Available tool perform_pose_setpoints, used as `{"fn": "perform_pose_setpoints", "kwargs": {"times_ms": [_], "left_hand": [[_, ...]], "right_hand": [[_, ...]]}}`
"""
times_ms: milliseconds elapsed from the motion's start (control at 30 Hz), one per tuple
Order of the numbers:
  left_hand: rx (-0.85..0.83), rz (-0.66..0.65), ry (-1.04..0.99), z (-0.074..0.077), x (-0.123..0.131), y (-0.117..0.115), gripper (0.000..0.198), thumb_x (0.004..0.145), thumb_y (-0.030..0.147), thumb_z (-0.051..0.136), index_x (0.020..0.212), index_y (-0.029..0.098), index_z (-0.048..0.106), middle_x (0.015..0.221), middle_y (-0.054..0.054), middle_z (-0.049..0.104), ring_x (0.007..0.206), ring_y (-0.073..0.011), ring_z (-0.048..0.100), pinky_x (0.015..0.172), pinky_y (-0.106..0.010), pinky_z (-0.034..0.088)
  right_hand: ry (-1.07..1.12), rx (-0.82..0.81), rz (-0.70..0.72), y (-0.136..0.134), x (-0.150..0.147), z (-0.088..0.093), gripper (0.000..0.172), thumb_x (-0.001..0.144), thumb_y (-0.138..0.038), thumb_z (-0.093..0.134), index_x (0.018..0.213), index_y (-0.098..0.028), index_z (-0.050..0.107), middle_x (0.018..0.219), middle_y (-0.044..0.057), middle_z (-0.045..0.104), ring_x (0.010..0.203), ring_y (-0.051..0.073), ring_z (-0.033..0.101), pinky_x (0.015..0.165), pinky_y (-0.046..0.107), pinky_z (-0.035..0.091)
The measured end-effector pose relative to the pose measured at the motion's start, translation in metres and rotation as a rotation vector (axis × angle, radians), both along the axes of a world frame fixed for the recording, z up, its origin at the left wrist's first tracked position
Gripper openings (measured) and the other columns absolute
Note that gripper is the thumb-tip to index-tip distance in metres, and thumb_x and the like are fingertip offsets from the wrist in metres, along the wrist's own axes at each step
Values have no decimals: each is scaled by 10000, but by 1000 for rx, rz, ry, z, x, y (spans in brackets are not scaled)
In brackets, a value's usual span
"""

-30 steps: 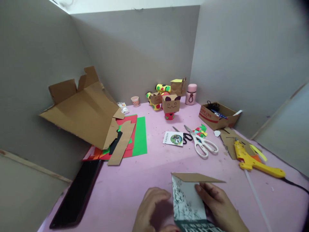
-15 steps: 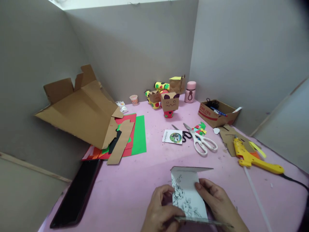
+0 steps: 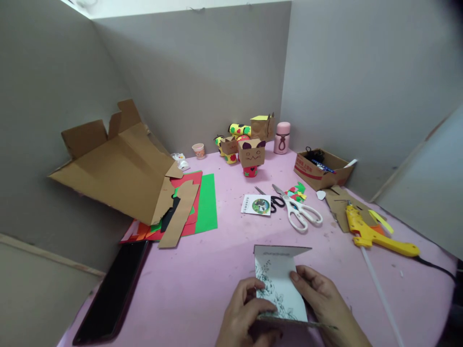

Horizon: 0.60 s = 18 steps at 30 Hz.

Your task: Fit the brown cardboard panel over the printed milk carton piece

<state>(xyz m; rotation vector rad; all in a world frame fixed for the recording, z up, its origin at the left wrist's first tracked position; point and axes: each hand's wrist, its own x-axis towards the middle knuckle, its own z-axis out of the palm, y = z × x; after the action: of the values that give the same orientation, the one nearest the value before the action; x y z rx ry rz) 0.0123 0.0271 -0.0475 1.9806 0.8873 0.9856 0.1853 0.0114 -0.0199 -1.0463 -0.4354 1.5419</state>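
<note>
A folded piece of cardboard, white inside with a black line drawing of flowers, is between my hands low in the picture. Its far flap and near flap both stand up from the middle panel. My left hand grips its left side, the thumb on the near corner and fingers against the left edge. On the right side my right hand holds the edge, with the thumb lying on the white face. The undersides of both hands' grip are hidden.
White scissors, black scissors and a printed card lie ahead. A yellow glue gun is at right, a phone at left. Cardboard leans over coloured sheets. Cat-faced figures stand behind.
The folded cardboard has tilted slightly, and its near flap sits a bit higher. My left thumb and fingers have shifted a little on it. The whole view has moved slightly.
</note>
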Motion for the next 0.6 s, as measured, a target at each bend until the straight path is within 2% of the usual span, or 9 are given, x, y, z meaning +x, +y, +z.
{"fn": "perform_pose_setpoints", "kwargs": {"times_ms": [133, 200, 267, 333, 400, 467, 533, 600], "left_hand": [[-5, 24, -9, -1, 0, 0, 214, 704, 30, 553, 762, 227, 614, 1072, -43, 462, 852, -154, 556, 704, -281, 489], [-20, 29, -7, 1, -2, 0, 250, 679, 10, 565, 776, 236, 611, 1088, -35, 450, 854, -153, 544, 727, -293, 486], [-56, 50, -13, 3, -3, 0, 375, 631, 25, 631, 915, 268, 598, 1163, -45, 411, 912, -183, 525, 767, -332, 484], [-111, 80, -45, 1, -2, -1, 587, 594, 134, 735, 1113, 299, 519, 1264, -75, 327, 1037, -250, 486, 814, -382, 479], [-144, 119, -103, -5, 2, -6, 804, 586, 317, 782, 1277, 326, 369, 1328, -100, 241, 1160, -311, 413, 884, -438, 453], [-164, 175, -161, -12, 11, -12, 962, 592, 435, 763, 1365, 337, 199, 1367, -117, 186, 1218, -338, 364, 947, -480, 406], [-189, 246, -200, -16, 21, -18, 1035, 595, 424, 766, 1384, 333, 102, 1392, -131, 177, 1203, -339, 395, 949, -480, 406], [-197, 306, -233, -16, 30, -23, 1034, 612, 368, 764, 1385, 319, 78, 1395, -145, 226, 1174, -333, 443, 913, -453, 437]], "right_hand": [[-3, 5, -11, 0, 0, 1, 324, 644, -456, 736, 781, -186, 617, 620, -17, 672, 624, 186, 643, 520, 254, 451], [11, 13, -11, 0, 0, 2, 305, 652, -445, 735, 770, -189, 619, 618, -22, 673, 615, 174, 639, 528, 247, 453], [28, 21, -16, 1, 0, 1, 289, 661, -435, 732, 770, -191, 621, 613, -28, 674, 584, 155, 629, 516, 233, 448], [45, 17, -33, 1, 0, -1, 282, 664, -425, 734, 772, -189, 623, 592, -32, 671, 544, 139, 617, 495, 222, 440], [64, -1, -56, 2, -1, -3, 273, 669, -409, 736, 780, -187, 622, 561, -31, 663, 531, 145, 622, 493, 227, 445], [81, -11, -72, 1, -3, -5, 256, 683, -388, 731, 792, -187, 616, 549, -25, 662, 558, 168, 644, 513, 244, 461], [98, -12, -77, 1, -5, -5, 251, 691, -371, 728, 809, -186, 607, 559, -17, 669, 588, 186, 660, 535, 260, 477], [108, -15, -91, 0, -8, -5, 273, 677, -369, 740, 822, -184, 602, 571, -11, 675, 597, 193, 665, 538, 266, 484]]}}
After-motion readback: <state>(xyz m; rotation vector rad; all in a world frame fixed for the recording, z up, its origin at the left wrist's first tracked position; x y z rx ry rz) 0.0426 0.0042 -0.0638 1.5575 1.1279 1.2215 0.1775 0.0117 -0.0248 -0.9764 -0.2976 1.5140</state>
